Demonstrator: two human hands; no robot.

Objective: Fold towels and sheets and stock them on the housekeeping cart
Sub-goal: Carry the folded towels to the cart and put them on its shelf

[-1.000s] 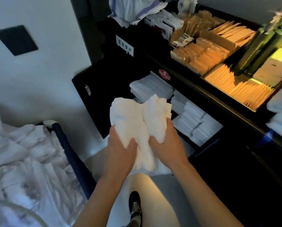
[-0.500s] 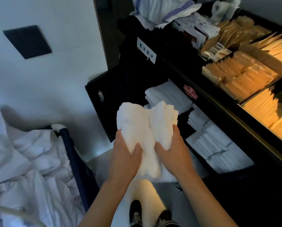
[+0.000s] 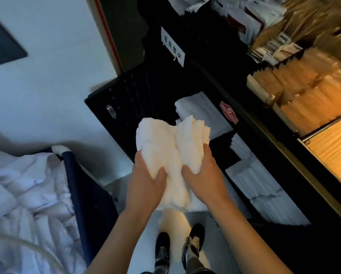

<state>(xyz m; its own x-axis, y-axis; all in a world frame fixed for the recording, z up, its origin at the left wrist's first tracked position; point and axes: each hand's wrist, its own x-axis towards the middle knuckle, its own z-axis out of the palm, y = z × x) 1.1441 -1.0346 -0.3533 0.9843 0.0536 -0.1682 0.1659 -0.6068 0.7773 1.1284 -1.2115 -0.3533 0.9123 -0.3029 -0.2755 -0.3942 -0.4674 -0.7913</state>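
Observation:
A bunched white towel [image 3: 171, 147] hangs in front of me, held up above the floor. My left hand [image 3: 145, 184] grips its left side, thumb pressed into the cloth. My right hand [image 3: 203, 175] grips its right side the same way. Just beyond the towel stands the black housekeeping cart [image 3: 250, 123]. Its lower shelf holds stacks of folded white linen [image 3: 203, 113], and more folded stacks [image 3: 264, 190] lie further right.
A dark blue laundry bin [image 3: 80, 186] full of crumpled white sheets [image 3: 25, 194] stands at the left. The cart's top tray holds rows of tan paper packets [image 3: 314, 95]. A white wall with a dark panel [image 3: 3, 44] is behind. My shoes [image 3: 177, 248] stand on the grey floor.
The view has swung closer to the cart and down; the towel stays bunched between both hands, which keep the same grip.

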